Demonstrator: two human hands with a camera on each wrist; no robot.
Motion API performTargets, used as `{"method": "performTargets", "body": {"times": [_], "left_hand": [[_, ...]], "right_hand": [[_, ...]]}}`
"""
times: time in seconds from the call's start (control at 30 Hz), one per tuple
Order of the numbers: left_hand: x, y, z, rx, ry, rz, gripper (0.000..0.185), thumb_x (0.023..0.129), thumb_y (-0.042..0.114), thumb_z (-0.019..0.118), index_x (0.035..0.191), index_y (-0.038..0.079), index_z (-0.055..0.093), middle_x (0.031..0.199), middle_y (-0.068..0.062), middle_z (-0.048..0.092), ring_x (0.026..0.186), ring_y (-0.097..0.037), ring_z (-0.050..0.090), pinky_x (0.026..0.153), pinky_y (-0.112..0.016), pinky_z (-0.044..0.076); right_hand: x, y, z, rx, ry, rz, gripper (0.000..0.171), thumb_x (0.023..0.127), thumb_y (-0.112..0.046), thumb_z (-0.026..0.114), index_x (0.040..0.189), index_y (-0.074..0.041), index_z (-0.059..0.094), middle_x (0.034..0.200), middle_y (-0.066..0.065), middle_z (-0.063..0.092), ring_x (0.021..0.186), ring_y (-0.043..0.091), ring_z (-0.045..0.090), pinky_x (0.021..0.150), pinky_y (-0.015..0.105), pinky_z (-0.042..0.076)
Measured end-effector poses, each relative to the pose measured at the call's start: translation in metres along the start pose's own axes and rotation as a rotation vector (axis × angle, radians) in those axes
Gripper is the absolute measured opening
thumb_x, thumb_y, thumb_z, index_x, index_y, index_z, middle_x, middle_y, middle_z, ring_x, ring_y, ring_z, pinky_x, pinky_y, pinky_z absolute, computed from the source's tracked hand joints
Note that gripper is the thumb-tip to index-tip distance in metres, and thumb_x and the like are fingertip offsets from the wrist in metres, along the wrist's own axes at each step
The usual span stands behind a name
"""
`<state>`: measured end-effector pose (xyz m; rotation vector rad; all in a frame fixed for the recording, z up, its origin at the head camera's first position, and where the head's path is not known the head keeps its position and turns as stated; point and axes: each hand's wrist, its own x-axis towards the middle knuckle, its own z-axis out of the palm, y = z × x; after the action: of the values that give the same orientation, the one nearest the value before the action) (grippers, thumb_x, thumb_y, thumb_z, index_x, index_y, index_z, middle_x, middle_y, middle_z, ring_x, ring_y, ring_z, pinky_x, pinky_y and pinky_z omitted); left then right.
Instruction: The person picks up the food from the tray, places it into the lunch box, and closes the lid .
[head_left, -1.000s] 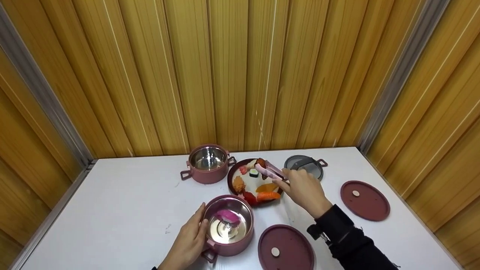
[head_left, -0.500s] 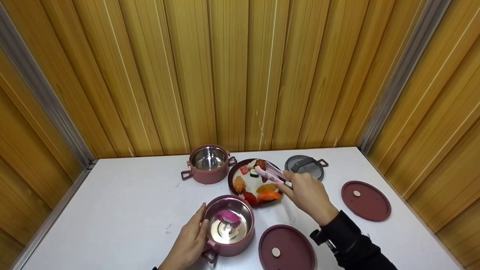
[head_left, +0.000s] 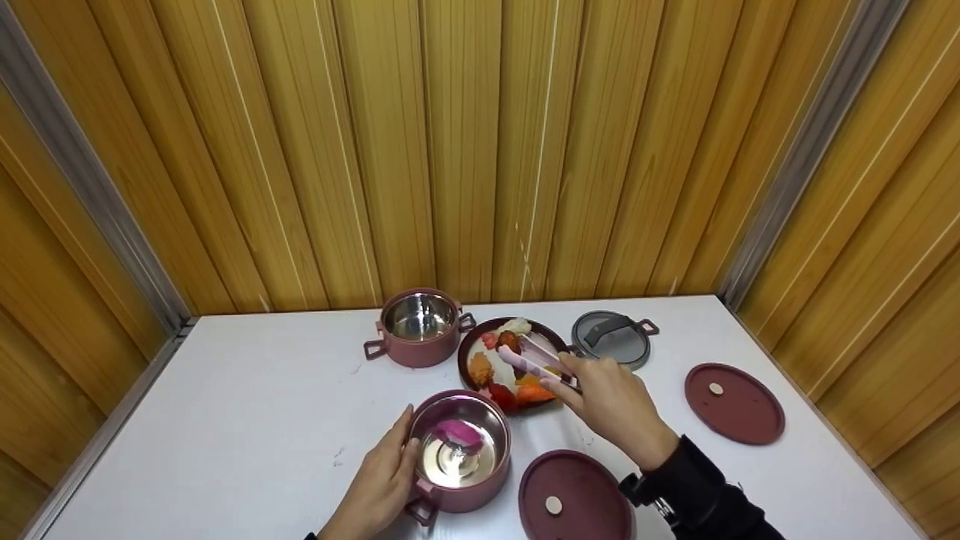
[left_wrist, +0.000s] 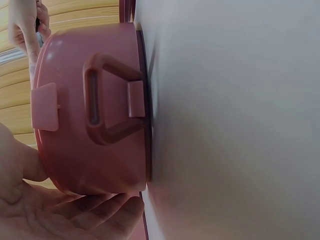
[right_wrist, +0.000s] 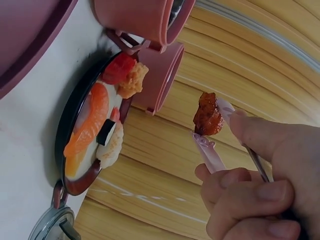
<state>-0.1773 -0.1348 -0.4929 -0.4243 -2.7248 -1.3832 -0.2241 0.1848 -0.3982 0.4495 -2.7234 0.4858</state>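
My left hand [head_left: 379, 480] grips the near pink pot [head_left: 471, 496], thumb at the rim and fingers along the outer wall. A magenta food piece [head_left: 459, 435] lies inside its steel bowl. My right hand [head_left: 611, 401] holds pale pink tongs [right_wrist: 210, 155]. Between the tong tips is a glossy brown glazed food piece [right_wrist: 207, 115], raised above the dark-rimmed dish [right_wrist: 62, 125]. That dish carries an orange-topped sushi piece [right_wrist: 92, 117], a red piece [right_wrist: 118, 69], an orange fried-looking piece [right_wrist: 132, 80], a small dark-wrapped roll [right_wrist: 105, 132] and a pale shrimp-like piece [right_wrist: 111, 147].
Behind the dish's left side stands a second pink pot [head_left: 418, 352] with side handles. To the dish's right is a grey lid [head_left: 634, 349] with a dark handle. Two dark red lids [head_left: 574, 480] lie flat, one in front and the other red lid [head_left: 739, 412] farther right.
The tongs have lifted the brown piece from the back right of the dish and brought it left and nearer. My left hand and the near pot have stayed in place.
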Motion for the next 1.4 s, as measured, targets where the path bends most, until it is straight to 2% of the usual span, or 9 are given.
{"method": "performTargets", "body": {"times": [0.17,0.27,0.4,0.57,0.87,1.0,1.13,1.23,1.4], "left_hand": [[-0.002,0.0,-0.001,0.017,0.001,0.003,0.057,0.117,0.022,0.04,0.164,-0.009,0.03,0.168,-0.033,0.036,0.155,-0.052,0.039,0.125,-0.065,0.032],[-0.002,0.0,-0.001,0.025,0.005,0.005,0.057,0.117,0.023,0.04,0.164,-0.009,0.03,0.167,-0.033,0.037,0.154,-0.052,0.04,0.125,-0.065,0.034],[-0.002,0.0,0.0,0.023,0.009,0.007,0.058,0.117,0.023,0.041,0.164,-0.009,0.031,0.167,-0.033,0.038,0.153,-0.052,0.042,0.125,-0.065,0.034],[-0.002,-0.001,0.0,0.026,0.004,-0.003,0.058,0.117,0.025,0.041,0.164,-0.009,0.031,0.167,-0.032,0.038,0.154,-0.052,0.041,0.125,-0.065,0.034],[-0.002,-0.001,0.0,0.032,0.014,0.007,0.058,0.117,0.025,0.041,0.164,-0.008,0.032,0.167,-0.032,0.039,0.153,-0.052,0.042,0.125,-0.065,0.034],[-0.002,-0.001,-0.001,0.034,0.021,0.018,0.057,0.117,0.023,0.042,0.163,-0.009,0.033,0.166,-0.033,0.04,0.153,-0.052,0.043,0.125,-0.065,0.034],[-0.001,-0.001,-0.001,0.023,0.012,0.028,0.058,0.117,0.023,0.04,0.163,-0.011,0.031,0.166,-0.035,0.038,0.153,-0.054,0.042,0.124,-0.066,0.034],[-0.001,-0.002,-0.001,0.018,0.007,0.036,0.058,0.117,0.023,0.04,0.163,-0.012,0.031,0.166,-0.036,0.037,0.153,-0.054,0.041,0.125,-0.066,0.033],[-0.002,-0.002,-0.001,0.029,0.016,0.04,0.057,0.117,0.023,0.041,0.162,-0.012,0.033,0.166,-0.035,0.039,0.153,-0.053,0.041,0.125,-0.065,0.033]], "right_hand": [[-0.003,-0.008,0.001,0.029,-0.003,-0.016,0.04,0.098,-0.044,0.077,0.12,-0.01,0.08,0.079,0.008,0.074,0.065,0.02,0.063,0.054,0.042,0.048],[-0.003,-0.012,0.002,0.032,-0.015,-0.029,0.035,0.097,-0.043,0.078,0.114,-0.012,0.08,0.073,0.004,0.068,0.064,0.017,0.059,0.052,0.039,0.044],[-0.004,-0.019,0.005,0.025,-0.032,-0.059,0.03,0.096,-0.044,0.079,0.104,-0.015,0.078,0.07,0.0,0.065,0.064,0.02,0.063,0.051,0.039,0.044],[-0.007,-0.028,0.012,0.013,-0.043,-0.12,0.034,0.096,-0.045,0.079,0.112,-0.015,0.08,0.075,0.003,0.072,0.065,0.025,0.068,0.051,0.042,0.049],[-0.009,-0.041,0.021,0.05,-0.133,-0.187,0.029,0.097,-0.044,0.078,0.093,-0.016,0.074,0.07,-0.006,0.06,0.064,0.012,0.058,0.052,0.035,0.045],[-0.01,-0.046,0.026,0.032,-0.148,-0.227,0.029,0.097,-0.044,0.077,0.094,-0.015,0.074,0.075,-0.004,0.067,0.071,0.02,0.068,0.053,0.039,0.05],[-0.012,-0.049,0.031,0.003,-0.146,-0.272,0.029,0.096,-0.044,0.078,0.092,-0.016,0.072,0.077,-0.001,0.07,0.076,0.026,0.072,0.05,0.036,0.047],[-0.012,-0.053,0.035,-0.012,-0.147,-0.298,0.031,0.096,-0.046,0.079,0.087,-0.018,0.069,0.072,-0.002,0.067,0.072,0.024,0.071,0.05,0.031,0.043],[-0.013,-0.059,0.039,-0.013,-0.178,-0.309,0.035,0.096,-0.047,0.078,0.082,-0.019,0.065,0.062,-0.009,0.049,0.067,0.019,0.065,0.05,0.029,0.036]]}}
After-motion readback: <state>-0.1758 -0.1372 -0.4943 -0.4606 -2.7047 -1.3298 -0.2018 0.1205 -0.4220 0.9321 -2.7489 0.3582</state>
